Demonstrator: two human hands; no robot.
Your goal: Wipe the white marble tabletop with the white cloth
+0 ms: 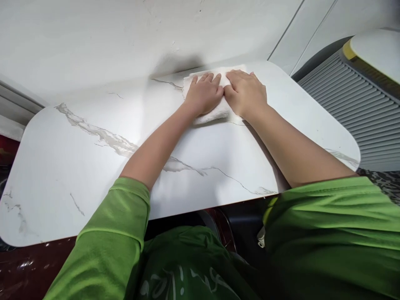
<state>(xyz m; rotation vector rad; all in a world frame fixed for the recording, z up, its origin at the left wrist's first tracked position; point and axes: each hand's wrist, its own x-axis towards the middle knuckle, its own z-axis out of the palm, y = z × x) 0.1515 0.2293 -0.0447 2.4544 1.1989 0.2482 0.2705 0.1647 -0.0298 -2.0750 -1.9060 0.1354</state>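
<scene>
A white folded cloth lies at the far edge of a white marble-patterned tabletop, close to the wall. My left hand rests flat on the cloth with its fingers stretched out. My right hand lies flat beside it on the cloth's right part, fingers together and extended. The two hands touch at the thumbs. Both arms reach across the table in green sleeves pushed up above the elbows.
A white wall rises directly behind the table. To the right stands a grey ribbed appliance with a white and yellow top. Dark red furniture shows below the table's near edge.
</scene>
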